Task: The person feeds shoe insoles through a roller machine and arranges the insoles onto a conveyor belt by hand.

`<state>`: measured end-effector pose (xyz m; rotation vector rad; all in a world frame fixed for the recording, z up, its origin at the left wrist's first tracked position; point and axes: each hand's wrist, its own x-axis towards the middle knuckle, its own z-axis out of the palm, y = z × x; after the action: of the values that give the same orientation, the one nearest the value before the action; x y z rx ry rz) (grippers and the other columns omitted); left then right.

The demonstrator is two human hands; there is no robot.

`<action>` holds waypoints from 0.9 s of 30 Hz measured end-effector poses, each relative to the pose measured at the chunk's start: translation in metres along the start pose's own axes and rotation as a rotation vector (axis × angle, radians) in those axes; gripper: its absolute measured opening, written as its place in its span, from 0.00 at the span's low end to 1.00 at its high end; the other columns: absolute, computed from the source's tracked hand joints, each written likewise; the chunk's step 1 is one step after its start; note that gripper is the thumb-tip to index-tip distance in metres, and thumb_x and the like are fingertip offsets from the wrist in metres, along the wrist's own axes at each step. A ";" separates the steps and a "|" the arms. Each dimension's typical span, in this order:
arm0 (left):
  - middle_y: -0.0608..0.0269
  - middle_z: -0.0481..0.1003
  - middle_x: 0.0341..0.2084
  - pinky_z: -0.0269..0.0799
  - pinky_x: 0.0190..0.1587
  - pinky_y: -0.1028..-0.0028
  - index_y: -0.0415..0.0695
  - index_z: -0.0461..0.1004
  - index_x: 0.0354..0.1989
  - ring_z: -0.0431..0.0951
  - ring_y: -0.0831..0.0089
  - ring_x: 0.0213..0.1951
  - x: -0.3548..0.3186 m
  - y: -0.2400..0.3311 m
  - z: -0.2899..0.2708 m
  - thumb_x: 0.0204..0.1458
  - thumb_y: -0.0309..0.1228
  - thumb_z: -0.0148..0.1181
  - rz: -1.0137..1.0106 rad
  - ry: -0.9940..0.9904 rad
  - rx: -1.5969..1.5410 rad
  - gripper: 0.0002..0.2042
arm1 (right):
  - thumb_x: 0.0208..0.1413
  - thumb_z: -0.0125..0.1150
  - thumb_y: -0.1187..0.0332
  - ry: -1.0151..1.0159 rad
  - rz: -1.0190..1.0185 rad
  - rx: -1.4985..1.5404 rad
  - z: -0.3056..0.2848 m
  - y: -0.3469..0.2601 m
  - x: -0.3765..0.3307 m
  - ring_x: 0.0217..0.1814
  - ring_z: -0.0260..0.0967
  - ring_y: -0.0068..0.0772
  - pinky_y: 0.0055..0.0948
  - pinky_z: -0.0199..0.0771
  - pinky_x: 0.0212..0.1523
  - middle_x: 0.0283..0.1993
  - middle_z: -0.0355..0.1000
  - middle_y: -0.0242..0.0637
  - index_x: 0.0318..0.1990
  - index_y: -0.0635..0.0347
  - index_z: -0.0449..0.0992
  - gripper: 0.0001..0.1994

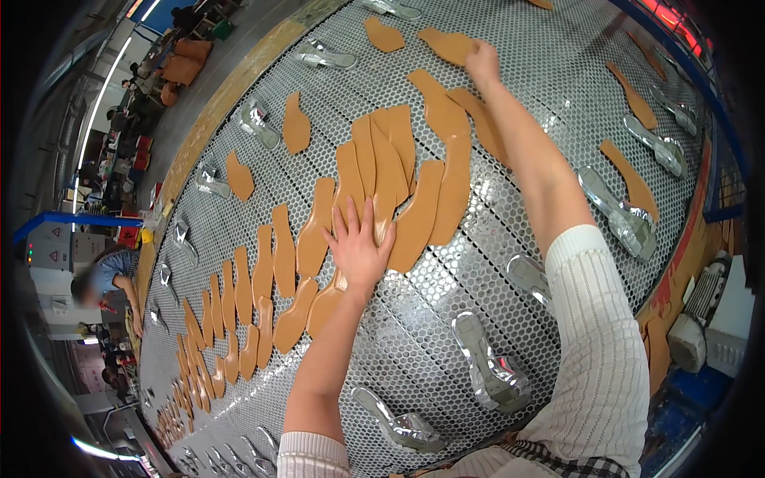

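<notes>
My left hand [358,248] lies flat with its fingers spread on a cluster of overlapping tan insoles [386,159] in the middle of the perforated metal surface. Farther off and to the right, my right hand [483,64] pinches the end of a tan insole [443,45]. Between the hands, more insoles [441,107] lie end to end and partly overlapped. Long rows of insoles [263,275] run away to the left. My right forearm partly covers one insole [482,119].
Shiny silver sandals [488,362] and other silver shoe pieces [617,211] lie along both sides of the metal surface [414,319]. A wooden edge [211,127] borders its left side. At the far left, a person in blue [115,271] stands by the edge; white equipment [701,327] stands at right.
</notes>
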<state>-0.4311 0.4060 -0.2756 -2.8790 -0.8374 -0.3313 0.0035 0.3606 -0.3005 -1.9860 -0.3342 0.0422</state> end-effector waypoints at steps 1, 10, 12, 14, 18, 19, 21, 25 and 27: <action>0.56 0.58 0.62 0.40 0.61 0.41 0.54 0.63 0.60 0.52 0.50 0.64 0.005 0.010 0.003 0.51 0.55 0.48 0.020 0.001 -0.029 0.29 | 0.50 0.54 0.65 0.159 -0.068 -0.010 -0.020 0.021 0.020 0.64 0.54 0.49 0.41 0.61 0.56 0.59 0.61 0.48 0.54 0.51 0.68 0.21; 0.55 0.57 0.62 0.40 0.61 0.39 0.55 0.62 0.61 0.51 0.49 0.64 -0.002 -0.007 -0.005 0.51 0.55 0.47 -0.032 -0.030 0.002 0.30 | 0.47 0.37 0.28 -0.383 -0.161 -0.509 -0.017 -0.029 -0.124 0.70 0.29 0.68 0.72 0.24 0.62 0.71 0.39 0.48 0.67 0.34 0.48 0.41; 0.55 0.57 0.62 0.39 0.60 0.39 0.55 0.62 0.61 0.50 0.49 0.64 0.000 -0.001 -0.005 0.51 0.56 0.47 -0.035 -0.020 -0.017 0.30 | 0.46 0.38 0.27 -0.514 -0.216 -0.568 -0.016 -0.055 -0.153 0.70 0.27 0.68 0.75 0.22 0.60 0.71 0.39 0.44 0.66 0.31 0.50 0.40; 0.55 0.57 0.62 0.39 0.60 0.38 0.55 0.62 0.61 0.50 0.49 0.64 -0.003 -0.003 -0.003 0.51 0.56 0.47 -0.052 -0.004 -0.031 0.30 | 0.45 0.39 0.27 -0.652 -0.286 -0.624 -0.010 -0.072 -0.182 0.71 0.25 0.68 0.77 0.20 0.59 0.72 0.39 0.41 0.65 0.28 0.52 0.40; 0.52 0.54 0.63 0.39 0.59 0.35 0.56 0.59 0.62 0.50 0.45 0.64 -0.023 -0.005 -0.002 0.50 0.57 0.47 -0.164 -0.037 -0.021 0.32 | 0.43 0.43 0.28 -0.677 -0.451 -0.729 0.010 -0.093 -0.242 0.71 0.25 0.66 0.77 0.24 0.59 0.71 0.44 0.37 0.64 0.22 0.53 0.38; 0.52 0.54 0.63 0.39 0.59 0.36 0.56 0.59 0.62 0.50 0.45 0.64 -0.034 -0.010 -0.009 0.50 0.57 0.47 -0.179 -0.064 -0.029 0.32 | 0.42 0.44 0.27 -0.678 -0.456 -0.729 0.015 -0.097 -0.257 0.71 0.23 0.67 0.76 0.21 0.59 0.71 0.43 0.38 0.64 0.23 0.54 0.38; 0.52 0.54 0.63 0.41 0.58 0.36 0.56 0.59 0.62 0.51 0.46 0.64 -0.058 -0.027 -0.024 0.50 0.57 0.47 -0.208 -0.115 -0.039 0.32 | 0.42 0.44 0.27 -0.710 -0.514 -0.723 0.025 -0.108 -0.289 0.71 0.20 0.67 0.76 0.19 0.60 0.71 0.41 0.38 0.64 0.23 0.54 0.39; 0.51 0.54 0.63 0.41 0.58 0.36 0.56 0.59 0.63 0.51 0.47 0.64 -0.107 -0.088 -0.041 0.51 0.57 0.46 -0.205 -0.097 0.009 0.32 | 0.42 0.49 0.30 -0.740 -0.558 -0.730 0.056 -0.145 -0.355 0.71 0.20 0.68 0.75 0.22 0.60 0.72 0.41 0.37 0.64 0.23 0.55 0.38; 0.51 0.52 0.64 0.40 0.60 0.38 0.57 0.55 0.64 0.49 0.47 0.65 -0.126 -0.114 -0.045 0.51 0.57 0.46 -0.177 -0.144 -0.109 0.33 | 0.42 0.49 0.31 -0.749 -0.576 -0.766 0.072 -0.157 -0.381 0.71 0.20 0.68 0.75 0.23 0.60 0.72 0.40 0.36 0.64 0.23 0.55 0.38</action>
<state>-0.6042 0.4287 -0.2559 -2.9638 -1.1372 -0.1944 -0.4087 0.3896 -0.2367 -2.4681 -1.5860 0.3345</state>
